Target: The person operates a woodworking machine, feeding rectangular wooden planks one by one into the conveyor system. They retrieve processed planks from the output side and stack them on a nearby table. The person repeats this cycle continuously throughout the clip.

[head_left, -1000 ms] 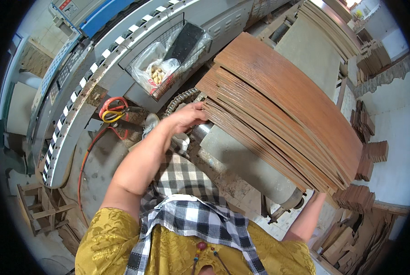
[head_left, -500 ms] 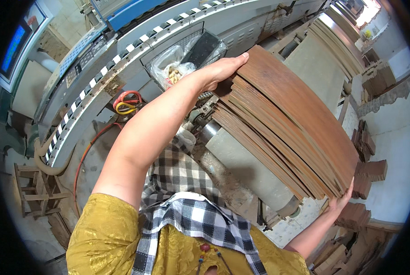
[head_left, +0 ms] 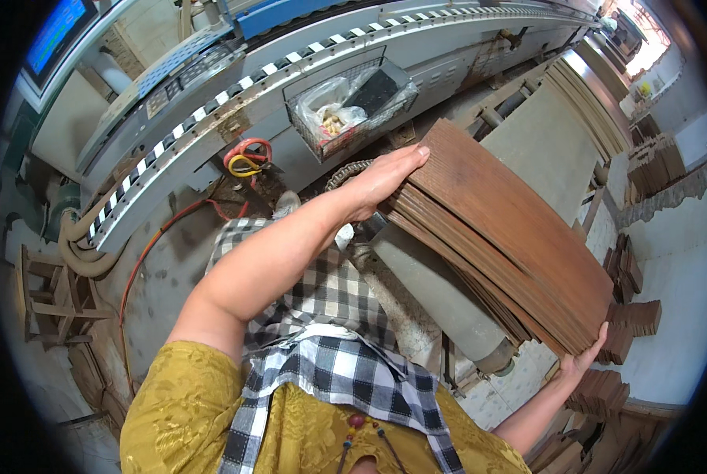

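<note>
Left hand [head_left: 386, 180] moved from near corner to left end of brown board stack [head_left: 515, 233], now clasped above grey belt [head_left: 436, 276] with right hand [head_left: 581, 363], upper boards flusher; left fingers look together, right's unclear.

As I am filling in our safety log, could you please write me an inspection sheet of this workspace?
Surface: grey bed, partly covered by boards.
Job's things: stack of brown boards, edges uneven; lower boards show beneath it.
Clutter: wire basket containing a plastic bag and black object; red and yellow handles nearby.
Hands: left hand holds the stack's far-left end, right hand its near-right end.
Cables: orange-red line on the left; cable or hose, cannot tell.
Surroundings: grey machine, lit screen, wooden frame, board piles near the white wall.
</note>
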Demonstrator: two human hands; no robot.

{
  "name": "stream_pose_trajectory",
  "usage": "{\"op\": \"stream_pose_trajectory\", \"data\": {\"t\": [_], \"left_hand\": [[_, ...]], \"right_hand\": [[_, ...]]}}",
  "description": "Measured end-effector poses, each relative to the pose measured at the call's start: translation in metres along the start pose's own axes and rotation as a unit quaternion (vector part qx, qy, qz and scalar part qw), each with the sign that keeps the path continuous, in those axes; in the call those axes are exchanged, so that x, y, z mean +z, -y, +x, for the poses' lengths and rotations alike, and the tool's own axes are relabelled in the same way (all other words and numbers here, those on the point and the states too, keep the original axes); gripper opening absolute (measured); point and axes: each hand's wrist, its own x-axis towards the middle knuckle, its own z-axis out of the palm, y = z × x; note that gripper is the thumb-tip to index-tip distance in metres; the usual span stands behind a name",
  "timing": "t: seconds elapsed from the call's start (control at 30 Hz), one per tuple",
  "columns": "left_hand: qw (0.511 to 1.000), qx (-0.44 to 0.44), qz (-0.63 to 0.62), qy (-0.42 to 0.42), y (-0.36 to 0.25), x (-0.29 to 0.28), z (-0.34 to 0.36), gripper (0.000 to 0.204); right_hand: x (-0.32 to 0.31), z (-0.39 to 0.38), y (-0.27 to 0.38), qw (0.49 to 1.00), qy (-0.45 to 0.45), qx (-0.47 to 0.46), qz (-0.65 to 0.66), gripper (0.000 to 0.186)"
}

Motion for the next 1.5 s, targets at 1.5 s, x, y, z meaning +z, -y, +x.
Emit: {"op": "stream_pose_trajectory", "data": {"t": [1.5], "left_hand": [[0.896,0.079,-0.341,-0.274,0.12,-0.2,-0.366,0.049]], "right_hand": [[0.176,-0.19,-0.137,0.938,0.317,0.037,-0.134,0.046]]}}
